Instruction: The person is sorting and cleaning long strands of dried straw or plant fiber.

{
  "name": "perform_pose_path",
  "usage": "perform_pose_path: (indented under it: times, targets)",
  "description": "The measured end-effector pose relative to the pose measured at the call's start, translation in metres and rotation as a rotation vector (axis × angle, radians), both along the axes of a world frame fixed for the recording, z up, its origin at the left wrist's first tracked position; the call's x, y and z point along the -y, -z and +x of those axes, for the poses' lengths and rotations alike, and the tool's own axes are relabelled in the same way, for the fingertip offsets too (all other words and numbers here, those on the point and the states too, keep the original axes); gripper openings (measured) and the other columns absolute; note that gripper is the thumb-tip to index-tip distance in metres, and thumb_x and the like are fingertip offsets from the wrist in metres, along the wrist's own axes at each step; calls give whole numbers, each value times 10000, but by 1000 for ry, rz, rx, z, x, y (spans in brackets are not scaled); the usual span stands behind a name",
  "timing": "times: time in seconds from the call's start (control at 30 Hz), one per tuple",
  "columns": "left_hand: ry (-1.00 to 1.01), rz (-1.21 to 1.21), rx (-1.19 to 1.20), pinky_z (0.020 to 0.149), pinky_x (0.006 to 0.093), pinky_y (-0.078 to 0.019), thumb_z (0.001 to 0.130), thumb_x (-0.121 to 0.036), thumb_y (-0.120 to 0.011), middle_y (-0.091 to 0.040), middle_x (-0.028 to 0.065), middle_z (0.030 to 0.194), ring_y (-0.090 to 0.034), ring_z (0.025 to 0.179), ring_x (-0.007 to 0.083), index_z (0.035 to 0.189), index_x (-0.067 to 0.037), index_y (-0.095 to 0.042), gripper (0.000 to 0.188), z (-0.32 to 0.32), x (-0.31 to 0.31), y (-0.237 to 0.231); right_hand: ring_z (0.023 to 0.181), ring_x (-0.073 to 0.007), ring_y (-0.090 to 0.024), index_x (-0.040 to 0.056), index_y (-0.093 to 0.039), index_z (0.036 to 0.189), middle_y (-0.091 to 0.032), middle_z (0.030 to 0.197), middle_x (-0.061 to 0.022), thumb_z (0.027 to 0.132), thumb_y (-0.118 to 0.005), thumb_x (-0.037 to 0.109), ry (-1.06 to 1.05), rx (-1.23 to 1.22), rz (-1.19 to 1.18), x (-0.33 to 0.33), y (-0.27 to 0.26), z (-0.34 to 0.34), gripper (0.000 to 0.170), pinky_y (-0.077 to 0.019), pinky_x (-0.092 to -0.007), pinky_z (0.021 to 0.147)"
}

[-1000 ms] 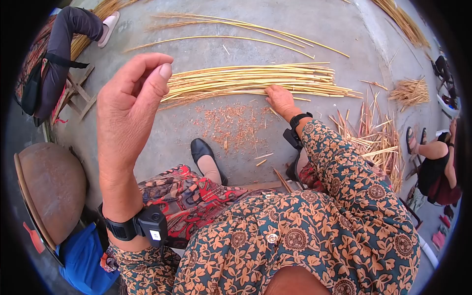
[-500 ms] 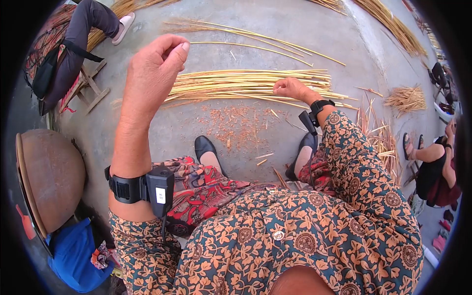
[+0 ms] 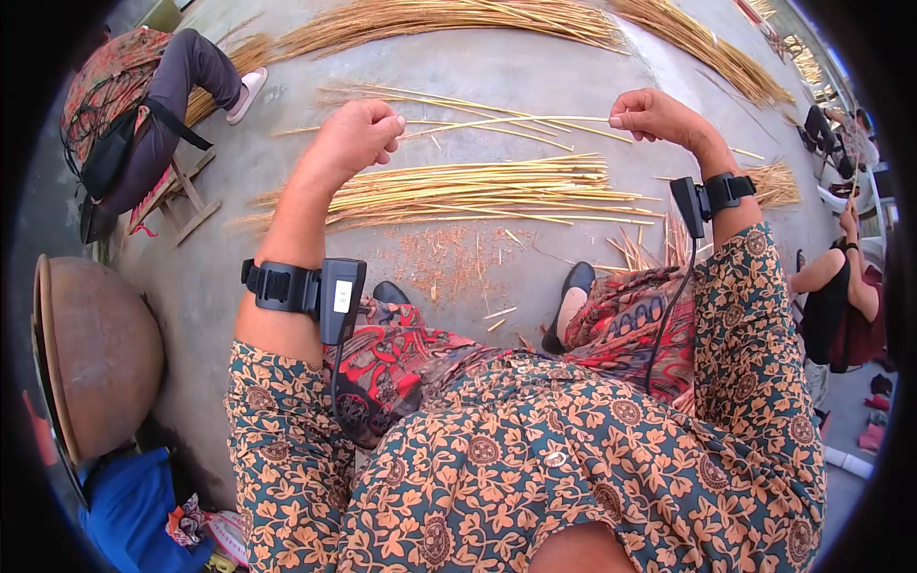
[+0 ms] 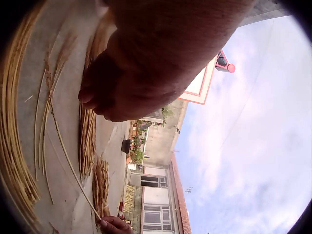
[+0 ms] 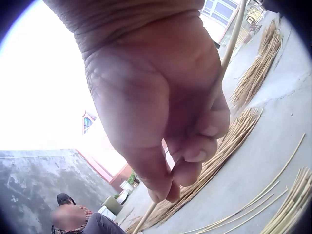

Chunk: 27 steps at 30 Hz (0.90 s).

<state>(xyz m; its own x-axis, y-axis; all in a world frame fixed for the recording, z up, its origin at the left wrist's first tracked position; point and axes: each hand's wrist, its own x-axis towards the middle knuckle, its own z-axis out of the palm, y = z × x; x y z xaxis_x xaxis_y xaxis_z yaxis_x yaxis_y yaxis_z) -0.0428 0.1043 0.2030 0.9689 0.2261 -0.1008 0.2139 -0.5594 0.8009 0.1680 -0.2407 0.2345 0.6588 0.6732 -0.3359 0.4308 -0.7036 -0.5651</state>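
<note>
My right hand (image 3: 669, 116) pinches a long, thin pale stalk (image 3: 535, 119), raised in front of me at about chest width. In the left wrist view the stalk (image 4: 70, 163) runs from the right fingers to a feathery tip. The right wrist view shows it passing through the curled fingers of the right hand (image 5: 161, 112). My left hand (image 3: 358, 138) is raised near the stalk's far end, fingers loosely curled, with nothing visible in them. Below the hands a row of yellow stalks (image 3: 468, 191) lies on the concrete floor.
A few loose stalks (image 3: 392, 94) lie beyond the row, with large bundles (image 3: 458, 24) farther back. Reddish debris (image 3: 449, 258) is scattered near my feet. A big brown bowl-like vessel (image 3: 105, 353) stands at left. People sit at both sides; a wooden stool (image 3: 186, 205) is at left.
My right hand has risen from the stalk row and moved right, now with a stalk in its fingers. The left hand has moved right and away from me. The head view has tilted up.
</note>
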Motion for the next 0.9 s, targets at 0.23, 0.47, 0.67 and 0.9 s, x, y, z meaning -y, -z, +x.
perform_pose_path:
  times: [0.23, 0.47, 0.67, 0.9]
  targets:
    - [-11, -618, -67, 627, 199, -506, 899, -297, -618, -647, 23, 782, -611, 697, 83, 985, -41, -642, 271, 16, 33, 1, 562, -27, -475, 89, -635, 873, -529, 636, 60, 892, -631, 296, 74, -337, 242, 29, 18, -21, 208, -392, -174, 499]
    - [36, -916, 70, 664, 215, -537, 903, -212, -615, -679, 59, 858, -637, 716, 112, 1006, -43, -642, 200, 24, 49, 1, 718, -53, -560, 69, -624, 1039, -606, 791, 25, 916, -597, 300, 76, -488, 271, 29, 33, -21, 263, -472, -199, 668]
    - [92, -877, 46, 666, 204, -515, 909, -203, -607, -671, 57, 898, -630, 748, 96, 1066, -40, -628, 228, 22, 102, -1, 733, -67, -551, 74, -550, 1202, -586, 796, 22, 925, -584, 308, -105, -480, 477, -40, 1, -67, 364, -466, -215, 689]
    - [148, -760, 23, 635, 198, -500, 897, -225, -627, -662, 50, 871, -614, 706, 79, 1030, -19, -634, 245, 17, 106, 1, 638, -43, -490, 88, -614, 1164, -538, 738, 42, 909, -615, 265, -146, -311, 506, -58, -4, -80, 311, -425, -191, 558]
